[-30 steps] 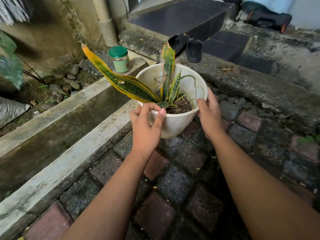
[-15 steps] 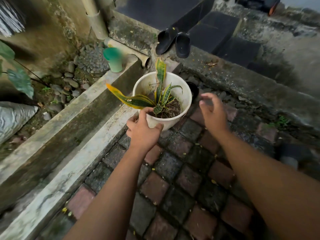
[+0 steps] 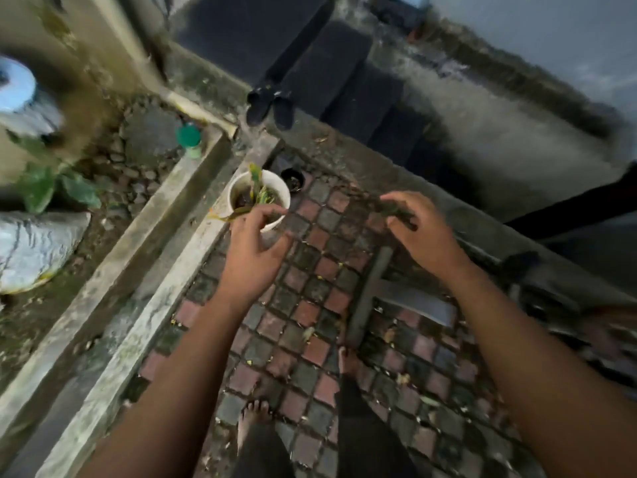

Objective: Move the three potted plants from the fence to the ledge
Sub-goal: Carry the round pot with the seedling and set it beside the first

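A white pot [image 3: 283,201] with a yellow-edged snake plant [image 3: 255,188] stands at the far end of the concrete ledge [image 3: 144,312], where the ledge meets the brick paving. My left hand [image 3: 253,251] hovers just in front of the pot with its fingers spread, holding nothing. My right hand [image 3: 422,236] is raised over the paving to the pot's right, fingers apart and empty. A dark blurred streak crosses its fingertips. No other potted plant of the task shows clearly.
A small black pot [image 3: 293,179] sits just behind the white one. A green-lidded jar [image 3: 189,141] stands on the far curb and black sandals [image 3: 269,106] lie on the step. A grey pole [image 3: 368,298] lies on the paving near my bare feet [image 3: 253,420].
Both hands have let go of the white pot, the right first. The view has risen and pulled back, so the pot now lies farther away and my feet show.
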Tool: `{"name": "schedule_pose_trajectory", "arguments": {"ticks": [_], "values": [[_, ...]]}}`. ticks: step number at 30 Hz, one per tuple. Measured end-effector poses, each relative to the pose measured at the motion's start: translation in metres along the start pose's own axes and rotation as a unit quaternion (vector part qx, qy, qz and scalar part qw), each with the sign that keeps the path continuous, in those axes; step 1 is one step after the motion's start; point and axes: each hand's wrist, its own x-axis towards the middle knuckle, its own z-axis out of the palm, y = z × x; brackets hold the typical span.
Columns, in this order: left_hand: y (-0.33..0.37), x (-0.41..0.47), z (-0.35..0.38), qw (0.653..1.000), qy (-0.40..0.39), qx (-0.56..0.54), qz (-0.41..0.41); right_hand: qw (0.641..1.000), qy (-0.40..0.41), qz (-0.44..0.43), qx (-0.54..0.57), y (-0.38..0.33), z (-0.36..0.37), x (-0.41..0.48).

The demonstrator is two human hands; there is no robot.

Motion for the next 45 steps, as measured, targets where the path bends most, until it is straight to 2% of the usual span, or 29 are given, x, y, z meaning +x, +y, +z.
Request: {"name": "schedule_pose_trajectory", "arguments": {"ticks": [2,4,8,11,14,18,23,27,30,33,37,40,45], "values": [[0.06,-0.023,-0.001,0.998,-0.051,-0.018,0.035,0.999,-0.012,-0.001,-0.033,-0.033,-0.061,-0.045],[0.113,-0.042,0.006,0.99,-0.106,-0.03,0.09,0.998,0.019,0.0,-0.055,-0.057,-0.115,-0.094],[0.201,-0.083,0.041,0.953,-0.233,-0.04,0.191,0.986,0.148,0.038,-0.07,-0.079,-0.197,-0.213],[0.27,-0.122,0.083,0.905,-0.329,-0.042,0.267,0.96,0.252,0.087,-0.081,-0.077,-0.239,-0.317],[0.332,-0.178,0.136,0.851,-0.407,-0.064,0.326,0.926,0.337,0.135,-0.104,-0.063,-0.265,-0.43],[0.39,-0.274,0.215,0.783,-0.516,-0.088,0.336,0.865,0.436,0.222,-0.116,-0.032,-0.28,-0.582],[0.444,-0.413,0.333,0.694,-0.624,-0.086,0.35,0.771,0.521,0.348,-0.114,0.018,-0.276,-0.76],[0.477,-0.522,0.416,0.628,-0.685,-0.096,0.357,0.693,0.578,0.42,-0.092,0.051,-0.275,-0.885],[0.496,-0.591,0.471,0.597,-0.713,-0.096,0.356,0.632,0.618,0.461,-0.082,0.073,-0.279,-0.959],[0.509,-0.652,0.527,0.574,-0.742,-0.084,0.337,0.586,0.64,0.493,-0.063,0.099,-0.287,-1.021],[0.52,-0.713,0.602,0.555,-0.764,-0.061,0.324,0.544,0.645,0.536,-0.029,0.147,-0.3,-1.091],[0.53,-0.758,0.657,0.528,-0.775,-0.046,0.343,0.519,0.647,0.559,-0.009,0.193,-0.313,-1.132],[0.531,-0.834,0.756,0.502,-0.787,-0.042,0.356,0.481,0.662,0.574,0.037,0.273,-0.335,-1.194]]}}
